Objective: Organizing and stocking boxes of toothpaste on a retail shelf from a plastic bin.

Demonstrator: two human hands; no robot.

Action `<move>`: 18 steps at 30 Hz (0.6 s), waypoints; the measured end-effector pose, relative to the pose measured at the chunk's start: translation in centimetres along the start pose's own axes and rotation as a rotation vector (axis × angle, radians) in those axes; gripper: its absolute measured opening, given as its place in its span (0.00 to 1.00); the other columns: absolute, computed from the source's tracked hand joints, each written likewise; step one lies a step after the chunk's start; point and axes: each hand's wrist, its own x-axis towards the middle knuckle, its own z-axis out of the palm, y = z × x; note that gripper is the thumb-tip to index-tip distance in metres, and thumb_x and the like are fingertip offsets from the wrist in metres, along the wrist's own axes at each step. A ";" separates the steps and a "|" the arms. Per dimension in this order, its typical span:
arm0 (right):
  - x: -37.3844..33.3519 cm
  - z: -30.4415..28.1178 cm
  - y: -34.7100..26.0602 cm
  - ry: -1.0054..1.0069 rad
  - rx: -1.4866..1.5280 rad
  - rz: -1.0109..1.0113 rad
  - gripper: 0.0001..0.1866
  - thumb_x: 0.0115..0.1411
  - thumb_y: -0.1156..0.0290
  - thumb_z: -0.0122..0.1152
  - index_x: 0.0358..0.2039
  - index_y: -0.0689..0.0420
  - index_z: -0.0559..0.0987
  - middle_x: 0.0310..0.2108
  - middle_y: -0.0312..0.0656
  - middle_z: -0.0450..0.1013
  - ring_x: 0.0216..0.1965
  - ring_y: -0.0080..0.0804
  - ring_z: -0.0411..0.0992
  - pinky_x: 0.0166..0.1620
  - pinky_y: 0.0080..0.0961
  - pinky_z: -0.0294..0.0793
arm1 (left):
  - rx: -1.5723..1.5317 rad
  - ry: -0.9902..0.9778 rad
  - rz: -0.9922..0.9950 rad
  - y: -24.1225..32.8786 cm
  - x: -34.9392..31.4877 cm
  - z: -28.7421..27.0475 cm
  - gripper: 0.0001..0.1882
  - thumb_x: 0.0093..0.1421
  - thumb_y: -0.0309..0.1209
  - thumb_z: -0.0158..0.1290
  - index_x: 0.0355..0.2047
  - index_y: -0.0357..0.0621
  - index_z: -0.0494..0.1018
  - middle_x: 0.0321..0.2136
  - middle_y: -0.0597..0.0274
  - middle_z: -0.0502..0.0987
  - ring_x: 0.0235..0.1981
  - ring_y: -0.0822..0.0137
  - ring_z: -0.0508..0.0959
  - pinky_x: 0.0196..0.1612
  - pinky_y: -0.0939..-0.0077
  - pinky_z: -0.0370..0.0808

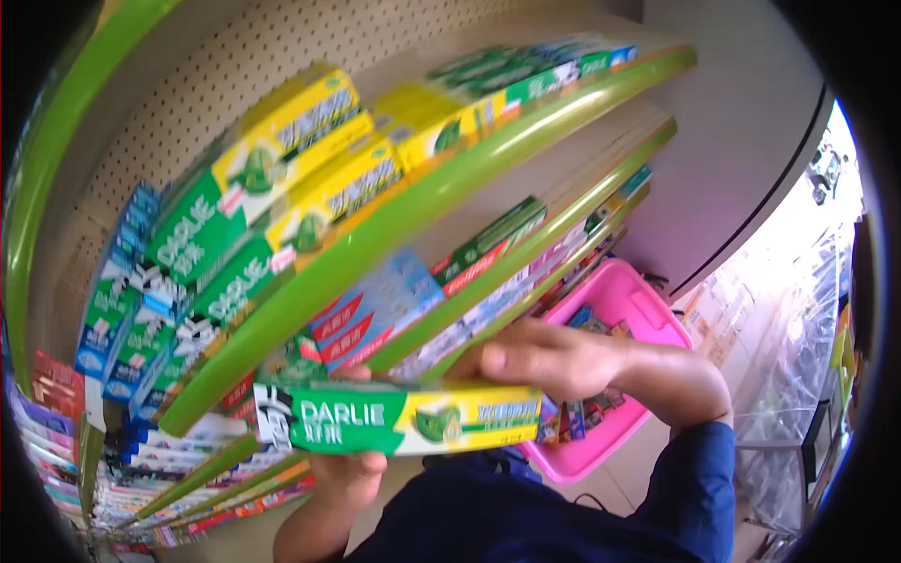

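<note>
A long green, white and yellow toothpaste box [404, 422] is held level in front of my chest, its printed front facing up at me. My left hand [345, 474] grips it near the left end, with fingers showing below and above its edges. Along the upper right edge my right hand [549, 361] is closed on the box, its fingertips partly hidden behind it. Matching green and yellow toothpaste boxes [221, 225] are stacked on the shelf just beyond my hands, beside blue and green boxes [122, 328].
Green-edged shelves [450, 174] curve across the view, with red and blue boxes [375, 310] on a lower level. A pink plastic basket [648, 291] holding several small packages stands on the floor at right. Clear plastic wrapping [788, 347] covers things farther right.
</note>
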 end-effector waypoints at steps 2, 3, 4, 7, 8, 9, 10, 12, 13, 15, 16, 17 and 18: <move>0.3 -1.6 -0.7 -0.130 -0.424 -0.119 0.24 0.70 0.52 0.52 0.43 0.65 0.77 0.28 0.45 0.74 0.32 0.25 0.70 0.36 0.32 0.70 | 0.103 -0.034 -0.008 -1.2 -0.6 -0.4 0.49 0.47 0.44 0.72 0.62 0.37 0.58 0.56 0.48 0.69 0.53 0.56 0.75 0.55 0.58 0.75; 0.5 -1.7 -0.6 -0.154 -0.484 -0.233 0.23 0.69 0.53 0.53 0.44 0.65 0.77 0.25 0.45 0.73 0.28 0.28 0.71 0.32 0.31 0.70 | 0.085 -0.056 -0.060 0.1 -0.2 1.3 0.48 0.47 0.43 0.72 0.61 0.35 0.58 0.53 0.46 0.70 0.51 0.58 0.75 0.54 0.61 0.75; 0.6 -1.9 -0.8 -0.156 -0.471 -0.193 0.22 0.69 0.54 0.54 0.45 0.64 0.77 0.24 0.45 0.73 0.27 0.31 0.71 0.31 0.31 0.70 | 0.130 -0.176 -0.021 0.1 0.6 1.5 0.43 0.51 0.37 0.70 0.61 0.35 0.59 0.55 0.48 0.68 0.52 0.57 0.74 0.54 0.62 0.75; 0.2 -1.8 -0.3 -0.105 -0.425 -0.171 0.21 0.68 0.56 0.56 0.46 0.64 0.77 0.24 0.46 0.73 0.25 0.34 0.71 0.30 0.32 0.70 | 0.223 -0.304 0.011 -0.7 1.6 2.3 0.39 0.55 0.32 0.68 0.61 0.35 0.60 0.57 0.49 0.65 0.53 0.58 0.74 0.54 0.65 0.74; 0.0 -1.7 0.3 -0.044 -0.380 -0.197 0.20 0.67 0.57 0.58 0.47 0.64 0.77 0.24 0.46 0.73 0.24 0.35 0.71 0.30 0.32 0.70 | 0.284 -0.321 -0.010 -1.0 1.8 2.5 0.38 0.55 0.32 0.67 0.61 0.34 0.60 0.57 0.49 0.66 0.53 0.60 0.74 0.54 0.67 0.73; 0.1 -1.9 1.1 -0.043 -0.381 -0.196 0.20 0.67 0.57 0.58 0.47 0.64 0.77 0.24 0.46 0.73 0.24 0.35 0.71 0.30 0.32 0.70 | 0.283 -0.322 -0.009 -1.3 1.9 2.6 0.38 0.55 0.32 0.67 0.61 0.34 0.60 0.57 0.49 0.66 0.53 0.60 0.74 0.54 0.67 0.73; 0.1 -2.2 1.8 -0.009 -0.374 -0.226 0.20 0.67 0.58 0.59 0.48 0.64 0.77 0.24 0.47 0.74 0.24 0.34 0.71 0.30 0.32 0.70 | 0.243 -0.272 -0.102 -1.5 1.9 2.6 0.38 0.55 0.31 0.67 0.61 0.33 0.60 0.57 0.49 0.66 0.52 0.62 0.74 0.54 0.68 0.72; -0.2 -2.7 2.4 0.053 -0.352 -0.269 0.21 0.65 0.59 0.61 0.49 0.64 0.76 0.26 0.50 0.75 0.25 0.34 0.72 0.31 0.33 0.71 | 0.165 -0.215 -0.152 -1.9 2.4 3.3 0.38 0.55 0.30 0.67 0.61 0.31 0.61 0.57 0.50 0.69 0.52 0.65 0.75 0.55 0.68 0.72; -0.4 -3.1 2.2 0.049 -0.350 -0.267 0.21 0.65 0.59 0.61 0.49 0.64 0.76 0.26 0.50 0.75 0.25 0.34 0.72 0.31 0.33 0.71 | 0.164 -0.210 -0.152 -2.2 2.6 3.8 0.38 0.55 0.30 0.67 0.61 0.31 0.61 0.57 0.50 0.69 0.52 0.65 0.75 0.55 0.68 0.72; -1.4 -3.9 1.9 0.065 -0.425 -0.178 0.21 0.65 0.59 0.61 0.49 0.65 0.77 0.27 0.52 0.75 0.27 0.38 0.74 0.32 0.34 0.72 | -0.137 -0.060 -0.137 -2.9 2.8 4.6 0.37 0.55 0.30 0.66 0.61 0.31 0.62 0.55 0.51 0.71 0.51 0.65 0.75 0.54 0.68 0.72; -1.6 -4.1 1.8 0.089 -0.383 -0.187 0.21 0.64 0.60 0.63 0.47 0.65 0.78 0.28 0.51 0.75 0.27 0.37 0.74 0.33 0.33 0.72 | -0.097 -0.030 -0.146 -2.8 3.1 4.7 0.35 0.56 0.31 0.64 0.60 0.31 0.63 0.52 0.53 0.73 0.51 0.66 0.75 0.55 0.69 0.72; -1.8 -4.6 2.0 0.088 -0.377 -0.187 0.21 0.64 0.60 0.63 0.47 0.65 0.78 0.28 0.51 0.75 0.27 0.37 0.74 0.33 0.33 0.72 | -0.093 -0.027 -0.151 -3.0 3.2 4.5 0.35 0.56 0.31 0.64 0.60 0.31 0.63 0.52 0.53 0.73 0.51 0.66 0.75 0.55 0.69 0.72; -1.9 -5.1 2.0 0.058 -0.386 -0.133 0.22 0.63 0.61 0.64 0.50 0.65 0.76 0.34 0.51 0.77 0.33 0.34 0.75 0.38 0.30 0.73 | -0.045 -0.004 -0.193 -3.2 3.3 4.2 0.34 0.55 0.30 0.64 0.59 0.32 0.63 0.50 0.54 0.74 0.50 0.66 0.76 0.55 0.70 0.72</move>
